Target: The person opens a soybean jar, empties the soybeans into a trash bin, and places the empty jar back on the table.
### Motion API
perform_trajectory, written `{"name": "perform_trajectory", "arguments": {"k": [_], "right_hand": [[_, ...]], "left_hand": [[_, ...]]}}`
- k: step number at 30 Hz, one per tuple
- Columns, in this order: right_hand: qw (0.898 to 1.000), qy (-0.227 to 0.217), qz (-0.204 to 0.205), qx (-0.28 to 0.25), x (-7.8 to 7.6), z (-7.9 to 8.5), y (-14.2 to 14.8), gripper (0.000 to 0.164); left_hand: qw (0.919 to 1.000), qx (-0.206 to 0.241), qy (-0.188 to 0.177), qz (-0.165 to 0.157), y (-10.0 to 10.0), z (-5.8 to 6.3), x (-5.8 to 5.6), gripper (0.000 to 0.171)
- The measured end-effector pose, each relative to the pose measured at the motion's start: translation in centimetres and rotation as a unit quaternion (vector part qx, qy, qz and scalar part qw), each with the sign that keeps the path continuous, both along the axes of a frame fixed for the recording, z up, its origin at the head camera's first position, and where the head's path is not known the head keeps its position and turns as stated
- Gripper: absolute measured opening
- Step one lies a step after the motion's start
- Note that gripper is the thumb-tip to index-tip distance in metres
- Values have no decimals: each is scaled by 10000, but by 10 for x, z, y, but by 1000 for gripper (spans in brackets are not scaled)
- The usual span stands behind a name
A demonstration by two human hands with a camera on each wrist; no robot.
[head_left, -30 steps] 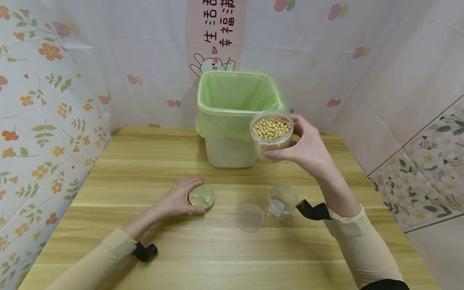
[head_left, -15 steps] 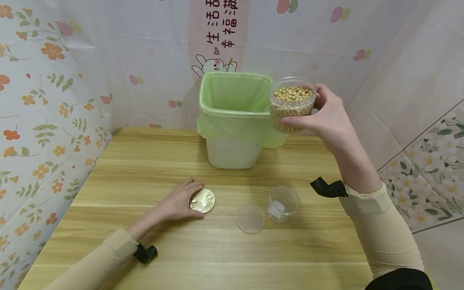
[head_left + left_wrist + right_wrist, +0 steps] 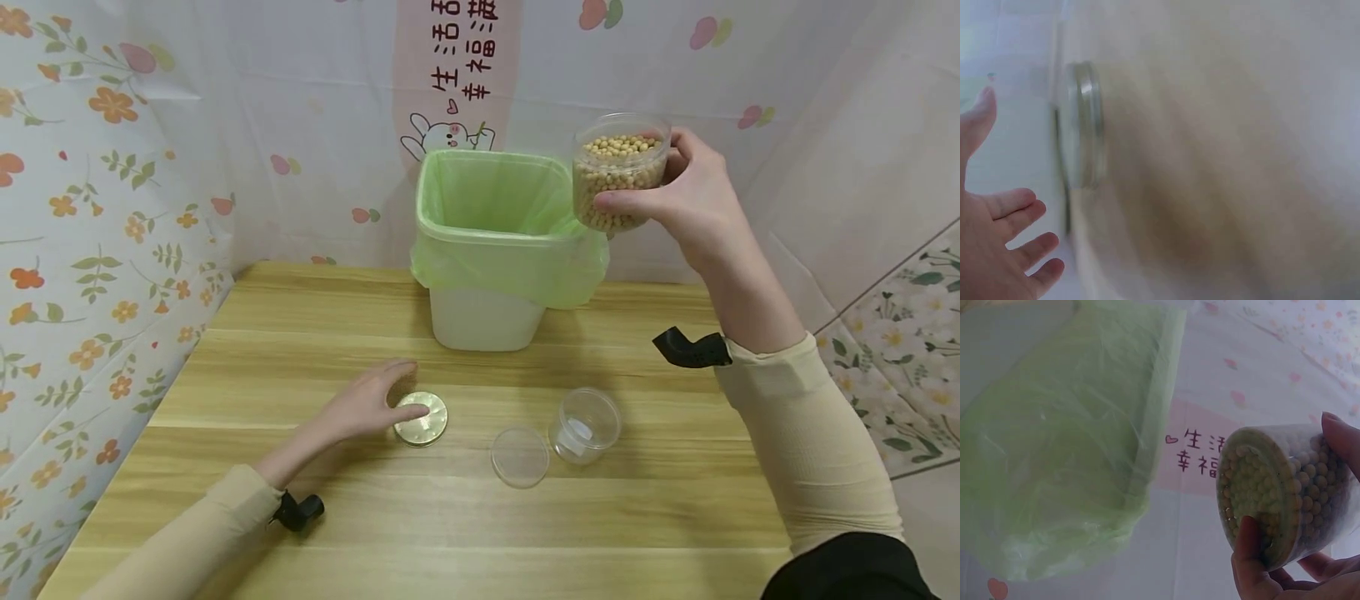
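Head view gives me the clearest read: the right hand (image 3: 701,196) grips the jar (image 3: 600,177) of pale beans (image 3: 622,147) up at the right side of the bin (image 3: 483,321), clear of the worktop (image 3: 450,533). I judge that a level jar and an unhurried wrist matter most here, since the beans look loose and I see no cover over them; a sharp tilt could spill them. I would use an even, modest squeeze on the smooth wall and leave room beside the bin's green liner (image 3: 495,265) so it doesn't snag.

The right arm reaches forward and up, thumb across the jar's near side; the right wrist view shows a fingertip on its base. In front of the bin, toward its left, the left hand (image 3: 367,404) has its fingers spread, pinching nothing, its thumb over the gold lid (image 3: 423,429); I can't tell whether they touch. Toward the bin's right front, a clear disc (image 3: 520,457) lies just beside a clear cup (image 3: 597,422).
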State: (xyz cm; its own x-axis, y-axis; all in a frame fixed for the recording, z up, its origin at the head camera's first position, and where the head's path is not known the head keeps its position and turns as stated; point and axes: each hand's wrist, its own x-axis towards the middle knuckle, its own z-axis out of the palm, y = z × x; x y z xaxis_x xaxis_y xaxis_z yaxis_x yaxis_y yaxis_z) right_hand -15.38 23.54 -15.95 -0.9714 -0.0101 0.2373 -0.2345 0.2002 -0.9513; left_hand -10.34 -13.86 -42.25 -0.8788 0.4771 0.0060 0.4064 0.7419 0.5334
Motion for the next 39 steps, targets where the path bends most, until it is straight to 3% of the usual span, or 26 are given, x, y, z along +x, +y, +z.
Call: {"name": "perform_trajectory", "arguments": {"k": [11, 19, 27, 30, 33, 39], "right_hand": [[9992, -25, -110, 385, -22, 10, -1, 72], [9946, -149, -367, 962, -34, 16, 0, 66], [9878, -64, -437, 1494, -51, 25, -9, 67], [9847, -47, -453, 1682, -57, 26, -13, 69], [9822, -65, -427, 1827, -64, 25, -16, 73], [9707, -104, -417, 2364, -74, 23, -24, 84]], "left_hand": [[9975, 412, 137, 553, -7, 59, -25, 76], [9914, 1107, 387, 576, 2, 85, -41, 67], [9720, 2081, 843, 691, 7, 113, -65, 57], [9630, 2393, 862, 896, 11, 126, -74, 54], [9553, 2607, 713, 1201, 16, 138, -81, 57], [9403, 2954, 18, 1690, 27, 153, -93, 66]]}}
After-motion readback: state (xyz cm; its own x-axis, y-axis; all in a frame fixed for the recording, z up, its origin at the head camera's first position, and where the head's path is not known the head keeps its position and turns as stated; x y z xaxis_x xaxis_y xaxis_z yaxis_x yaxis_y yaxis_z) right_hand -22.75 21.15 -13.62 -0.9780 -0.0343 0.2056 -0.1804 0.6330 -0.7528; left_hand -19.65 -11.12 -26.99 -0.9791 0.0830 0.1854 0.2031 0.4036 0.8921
